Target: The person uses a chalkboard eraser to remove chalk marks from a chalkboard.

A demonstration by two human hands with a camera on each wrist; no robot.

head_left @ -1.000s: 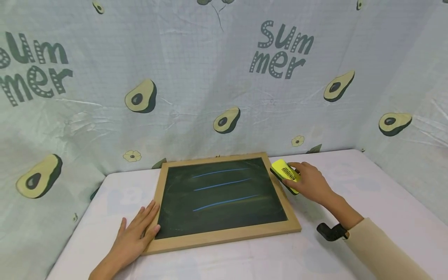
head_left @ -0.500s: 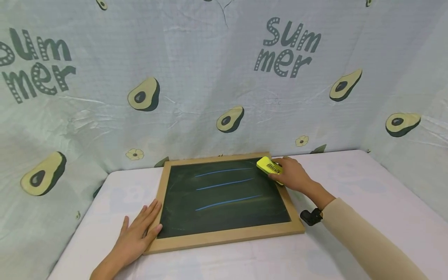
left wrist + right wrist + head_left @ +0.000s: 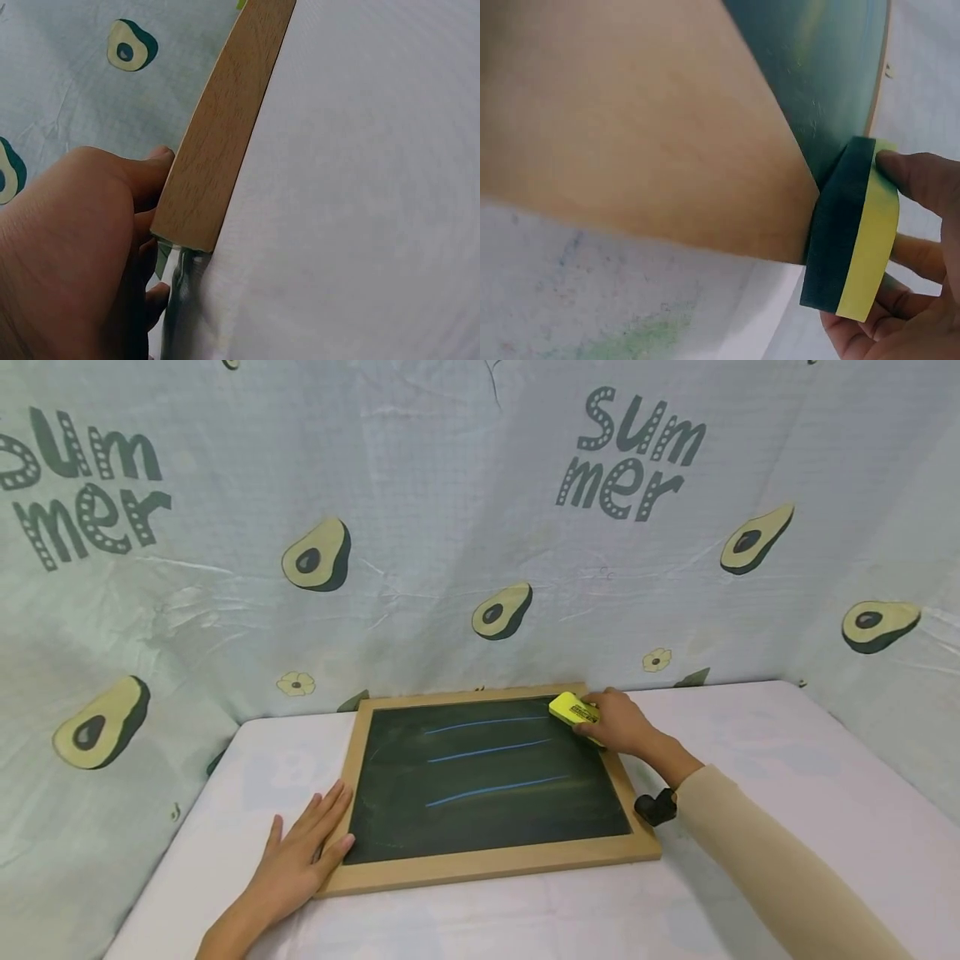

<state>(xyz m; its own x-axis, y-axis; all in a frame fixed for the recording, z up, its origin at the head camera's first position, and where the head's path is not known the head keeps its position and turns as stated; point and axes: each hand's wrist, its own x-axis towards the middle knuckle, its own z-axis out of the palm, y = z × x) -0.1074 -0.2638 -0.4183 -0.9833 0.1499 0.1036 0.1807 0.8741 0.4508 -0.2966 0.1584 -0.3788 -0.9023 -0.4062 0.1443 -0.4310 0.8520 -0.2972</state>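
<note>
We see the R hand [image 3: 618, 724] grasping a yellow eraser [image 3: 573, 707], thumb on one side, fingers opp. It's at the chalkbd [image 3: 487, 820] upper R, over the R side of the wooden frame [image 3: 495, 862], dark face twd the chalkbd; can't tell if it's touching the writing surface. Three blue lines [image 3: 487, 750] run approx. L–R, top one's R end just beside the eraser. L hand [image 3: 300, 858] isn't clenched: fingers extended, resting on frame's L side nr the bottom corner. Chalkbd lies on a pale table [image 3: 787, 777], w/ avocado-print cloth [image 3: 420, 527] behind.
</note>
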